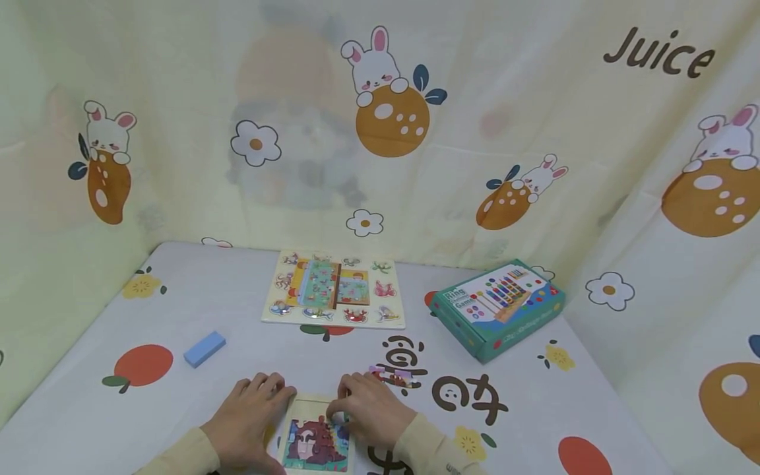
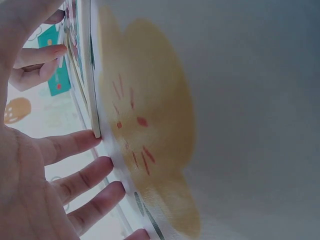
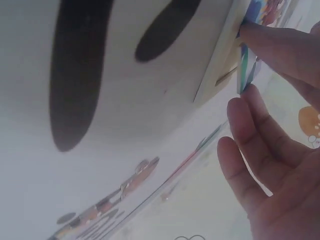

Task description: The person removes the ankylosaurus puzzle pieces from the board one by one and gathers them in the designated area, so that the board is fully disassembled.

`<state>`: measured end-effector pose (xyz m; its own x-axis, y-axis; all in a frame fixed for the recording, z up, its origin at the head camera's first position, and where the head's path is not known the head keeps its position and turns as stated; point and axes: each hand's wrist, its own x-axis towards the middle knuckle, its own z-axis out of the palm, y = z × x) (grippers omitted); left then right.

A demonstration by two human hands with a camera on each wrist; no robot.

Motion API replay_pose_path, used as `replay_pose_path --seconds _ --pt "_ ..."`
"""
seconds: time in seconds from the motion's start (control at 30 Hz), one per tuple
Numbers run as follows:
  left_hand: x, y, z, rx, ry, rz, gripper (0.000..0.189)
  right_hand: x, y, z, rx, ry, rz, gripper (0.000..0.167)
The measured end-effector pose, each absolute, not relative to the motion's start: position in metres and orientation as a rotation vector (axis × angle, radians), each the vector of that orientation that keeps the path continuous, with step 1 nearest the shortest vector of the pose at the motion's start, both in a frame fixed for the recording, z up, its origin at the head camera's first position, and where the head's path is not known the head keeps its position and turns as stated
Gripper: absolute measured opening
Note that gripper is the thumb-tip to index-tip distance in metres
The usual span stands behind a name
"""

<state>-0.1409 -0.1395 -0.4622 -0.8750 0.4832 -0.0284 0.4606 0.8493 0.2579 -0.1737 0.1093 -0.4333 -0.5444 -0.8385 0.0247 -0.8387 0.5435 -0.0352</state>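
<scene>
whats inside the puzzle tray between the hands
In the puzzle tray, puzzle pieces showing a brown figure; what the right hand covers at its upper right cannot be seen.

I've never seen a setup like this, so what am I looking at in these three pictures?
No machine here: a person's left hand and right hand do the work. The widest picture comes from a camera on the head, looking forward and down; the other two come from one camera on each wrist.

On the cloth lie a blue block, a board, a green box, loose pieces and a puzzle tray. The left hand touches the tray's edge, while the right hand pinches a piece.
</scene>
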Motion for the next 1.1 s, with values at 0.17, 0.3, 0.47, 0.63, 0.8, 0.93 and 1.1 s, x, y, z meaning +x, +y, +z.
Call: replay_pose_path --seconds 0.17,0.3,0.47,0.63,0.8,0.93,1.1 --pt "-0.140 -0.139 -0.463 0.746 2.956 0.365 0.116 -0.176 0.110 -0.432 1.522 -2.692 -0.016 0.024" --pt "-0.139 -0.139 -0.462 0.726 2.950 0.385 0.117 -0.178 0.108 -0.431 1.544 -2.622 -0.115 0.026" --pt "-0.140 -0.137 -0.463 0.692 2.923 0.404 0.117 -0.178 0.107 -0.429 1.560 -2.616 -0.157 0.030" --pt "-0.140 -0.136 -0.464 0.710 2.939 0.394 0.117 -0.178 0.104 -0.429 1.549 -2.558 -0.206 0.035" --pt "-0.140 -0.135 -0.464 0.702 2.925 0.399 0.115 -0.181 0.109 -0.428 1.518 -2.531 -0.208 0.034" --pt "-0.139 -0.135 -0.463 0.712 2.937 0.399 0.115 -0.189 0.131 -0.422 1.486 -2.628 -0.032 0.033" --pt "-0.139 -0.137 -0.463 0.725 2.950 0.401 0.116 -0.204 0.173 -0.416 1.388 -2.760 0.111 0.036"
